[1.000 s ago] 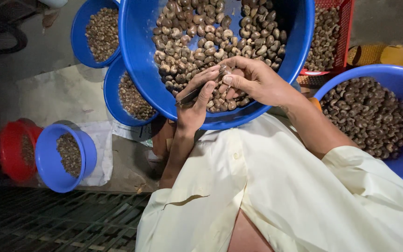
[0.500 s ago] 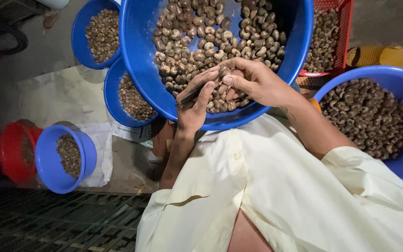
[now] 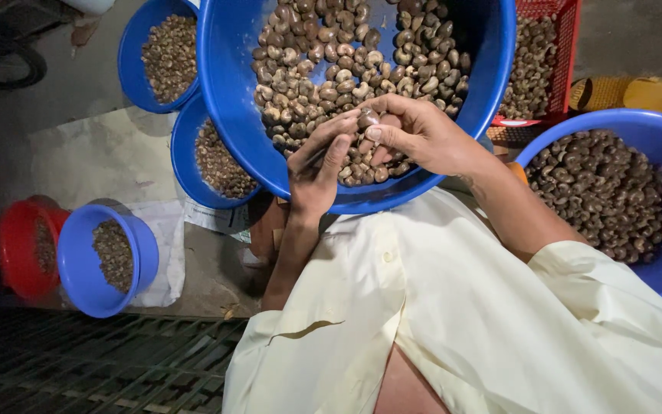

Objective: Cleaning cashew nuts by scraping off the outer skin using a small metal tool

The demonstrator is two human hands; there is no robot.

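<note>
A large blue basin rests in front of me, holding many brown-and-pale nuts in their shells. Over its near rim my right hand pinches one nut between thumb and fingers. My left hand meets it from the left, fingers closed on the same nut, with what looks like a thin blade along the fingers. Both hands touch at the nut. My pale cream sleeves and shirt fill the lower right.
A blue basin of darker nuts stands at right, a red crate behind it. Two blue bowls sit at left, a small blue bucket and red bucket lower left. Yellow sandals lie far right.
</note>
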